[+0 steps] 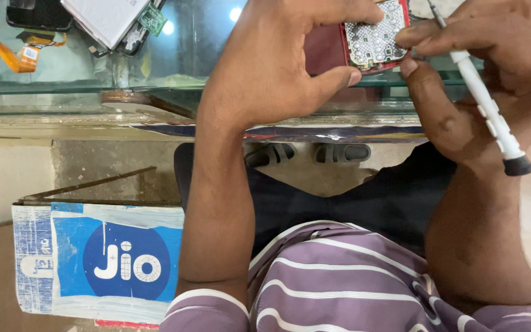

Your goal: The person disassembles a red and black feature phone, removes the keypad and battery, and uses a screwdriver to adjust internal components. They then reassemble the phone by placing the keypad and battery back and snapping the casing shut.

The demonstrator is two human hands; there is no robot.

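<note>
My left hand (271,61) grips a small red phone body (327,49) with its circuit board (376,31) exposed, held over the glass counter edge. My right hand (493,67) holds a white screwdriver (483,101) with a black end cap, its metal shaft pointing up past the board's right side; the fingertips rest against the phone's right edge. The tip of the screwdriver runs out of view at the top.
A glass counter (62,80) holds a white phone part (109,18), a dark phone (38,15) and an orange flex cable (23,55) at the top left. A blue and white box (99,258) stands on the floor at the left. Sandalled feet (305,154) show below the counter.
</note>
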